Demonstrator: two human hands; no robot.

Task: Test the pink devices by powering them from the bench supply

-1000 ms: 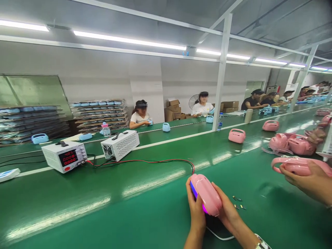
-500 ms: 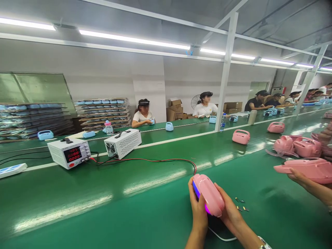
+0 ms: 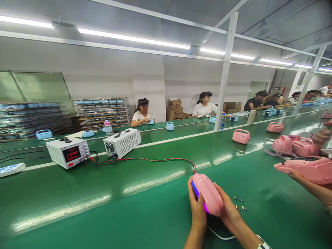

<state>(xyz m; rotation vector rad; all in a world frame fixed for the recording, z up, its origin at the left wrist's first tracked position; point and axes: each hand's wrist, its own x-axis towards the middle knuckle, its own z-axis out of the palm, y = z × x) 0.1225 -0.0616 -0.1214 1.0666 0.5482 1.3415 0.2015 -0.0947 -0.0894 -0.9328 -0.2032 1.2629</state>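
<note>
A pink rounded portable speaker (image 3: 210,195) is held tilted between my two hands above the green bench, its side glowing blue and purple. My left hand (image 3: 198,209) grips the lit side, thumb across it. Around the opposite side curls my right hand (image 3: 230,206); some of its fingers are hidden behind the speaker. Red and black leads (image 3: 193,165) run up to the speaker's far end. Beneath my right forearm lies a white cable (image 3: 220,237). Several small cards (image 3: 240,204), like memory cards, rest on the bench to the right of that hand.
A bench power supply (image 3: 68,153) with red digits and another white box (image 3: 123,143) stand at left. Pink speakers (image 3: 241,136) sit along the belt. At right, a co-worker's hand (image 3: 306,185) holds a pink housing (image 3: 308,168). A white post (image 3: 226,72) rises beyond.
My hands and the speaker keep nearly the same pose. At right, the co-worker's pink housing has tipped, showing a dark opening on top.
</note>
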